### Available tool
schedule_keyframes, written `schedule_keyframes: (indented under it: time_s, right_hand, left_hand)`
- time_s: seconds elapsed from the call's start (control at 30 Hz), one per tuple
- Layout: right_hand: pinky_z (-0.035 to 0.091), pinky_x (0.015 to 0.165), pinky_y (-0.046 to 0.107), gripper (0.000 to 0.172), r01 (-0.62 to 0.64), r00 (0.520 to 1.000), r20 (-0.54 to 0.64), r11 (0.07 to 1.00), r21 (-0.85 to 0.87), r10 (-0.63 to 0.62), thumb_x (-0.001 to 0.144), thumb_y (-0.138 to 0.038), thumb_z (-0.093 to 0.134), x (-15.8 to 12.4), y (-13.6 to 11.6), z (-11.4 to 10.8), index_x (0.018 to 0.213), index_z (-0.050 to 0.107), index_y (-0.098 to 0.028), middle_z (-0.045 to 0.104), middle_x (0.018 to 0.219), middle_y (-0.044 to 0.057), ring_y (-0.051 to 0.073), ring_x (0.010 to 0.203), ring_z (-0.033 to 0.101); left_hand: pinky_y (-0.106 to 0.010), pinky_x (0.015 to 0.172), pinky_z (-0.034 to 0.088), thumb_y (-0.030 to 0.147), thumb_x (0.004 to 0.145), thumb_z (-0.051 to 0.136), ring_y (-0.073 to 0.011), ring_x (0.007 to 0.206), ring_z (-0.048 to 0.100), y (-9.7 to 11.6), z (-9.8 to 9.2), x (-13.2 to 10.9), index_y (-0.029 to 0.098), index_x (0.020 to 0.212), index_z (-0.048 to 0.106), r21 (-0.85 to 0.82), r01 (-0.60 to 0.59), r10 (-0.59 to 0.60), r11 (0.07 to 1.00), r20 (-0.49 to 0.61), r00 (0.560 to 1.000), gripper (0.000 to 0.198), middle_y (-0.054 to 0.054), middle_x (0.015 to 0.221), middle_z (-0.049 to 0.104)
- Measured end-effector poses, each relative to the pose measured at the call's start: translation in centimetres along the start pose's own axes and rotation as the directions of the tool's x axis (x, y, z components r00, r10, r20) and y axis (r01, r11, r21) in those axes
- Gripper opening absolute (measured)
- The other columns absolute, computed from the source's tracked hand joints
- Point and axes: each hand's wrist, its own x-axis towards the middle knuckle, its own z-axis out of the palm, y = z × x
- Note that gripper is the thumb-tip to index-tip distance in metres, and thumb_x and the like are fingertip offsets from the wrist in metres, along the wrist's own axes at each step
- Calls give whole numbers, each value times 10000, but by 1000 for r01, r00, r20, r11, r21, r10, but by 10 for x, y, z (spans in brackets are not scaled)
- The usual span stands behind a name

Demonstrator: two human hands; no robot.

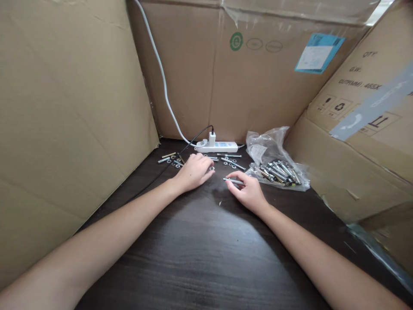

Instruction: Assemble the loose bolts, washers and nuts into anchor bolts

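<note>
My right hand (248, 192) pinches a silvery metal bolt (235, 181) between thumb and fingers, its end pointing left, just above the dark table. To the left, my left hand (194, 173) is closed, palm down, with a small shiny nut (211, 168) between thumb and fingertips; whether it is lifted off the table I cannot tell. Beyond my right fingers, loose bolts (237, 164) lie among small washers and nuts (230, 162). More bolts, one brass-coloured (168, 155), lie left of my left hand, which partly covers the pieces behind it.
A clear plastic bag (267, 142) holding several expansion bolts (280, 173) lies at the right. Behind the parts is a white power strip (222, 147) with a charger (212, 138) and black cable (161, 172). Cardboard walls (183, 86) enclose the dark table (206, 258).
</note>
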Motion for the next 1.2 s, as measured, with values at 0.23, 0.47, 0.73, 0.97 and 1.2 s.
schedule_keyframes:
  time_s: [0.23,0.47,0.73,0.97,1.2]
  right_hand:
    - [417,462,224,178,6,997,-78,1000,-26,-8,818,-321,569,-1,-2,-2,904,656,-192,696,849,33,123,566,566]
    - [451,500,236,170,7,998,-59,1000,7,-6,820,-312,574,-2,-3,-2,915,650,-194,695,795,28,141,589,600]
    - [506,554,237,183,6,999,-33,999,50,-4,809,-278,582,-2,0,-1,948,656,-185,708,870,44,163,687,652]
    - [512,567,233,154,12,1000,-27,998,65,-11,803,-278,593,-2,3,0,918,629,-182,684,823,32,152,660,637]
    - [504,544,230,154,11,1000,-26,998,55,-10,802,-268,594,-2,4,0,922,634,-180,683,807,29,142,626,619]
  left_hand:
    - [-316,754,443,291,919,436,-171,824,552,33,11,-2,179,985,469,-631,47,-77,774,-20,997,134,-47,881,591]
    - [-230,599,398,291,915,440,-85,612,479,46,21,-2,191,947,413,-947,191,-121,260,164,979,108,23,764,511]
    - [-265,688,441,304,912,466,-116,720,522,44,22,-8,208,1058,406,-871,123,-126,476,70,990,185,-13,900,558]
    - [-278,697,432,289,907,465,-129,730,518,43,24,-8,204,1061,400,-813,124,-130,568,60,990,188,-5,873,546]
    - [-255,678,389,345,914,454,-127,733,477,41,21,-6,187,954,468,-779,169,-125,604,116,985,163,15,815,521]
